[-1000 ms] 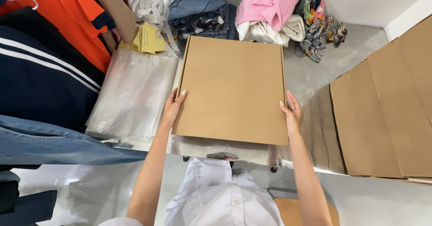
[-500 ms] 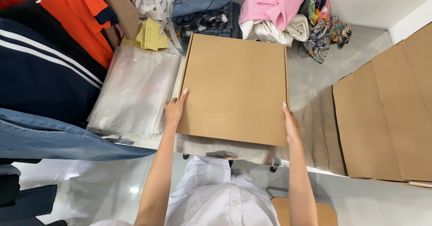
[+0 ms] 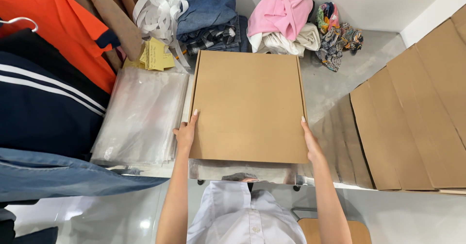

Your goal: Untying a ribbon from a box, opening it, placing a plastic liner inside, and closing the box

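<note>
At the middle of the head view lies a flat, closed brown cardboard box (image 3: 248, 105), square in outline, resting on a shiny silver table top (image 3: 242, 170) whose near edge shows just below it. The left hand (image 3: 185, 134) presses against the box's left side near the front corner, fingers straight and close together along the edge, one pale nail pointing away from the body. The right hand (image 3: 310, 142) lies against the right side near the other front corner, fingers likewise extended along the edge; whether any fingers curl under the box cannot be told. Both hands are thus flat on the box's sides, holding it between them, with the bare forearms running back toward a white buttoned shirt (image 3: 242, 215).

Just beside the box on the left sits a stack of clear plastic bags (image 3: 141, 113). Beyond that stack lie yellow paper slips (image 3: 154, 54) and a bundle of white strapping (image 3: 160, 6). Past the box's far edge are folded blue denim clothes (image 3: 208, 11), a pink and cream pile of garments (image 3: 284, 18) and a patterned multicoloured cloth (image 3: 335, 35) on grey floor. Hanging at the left are an orange shirt (image 3: 58, 30) and a navy jacket with white stripes (image 3: 43, 98). Flattened brown cardboard sheets (image 3: 412, 122) lie to the right, apart from the box.
</note>
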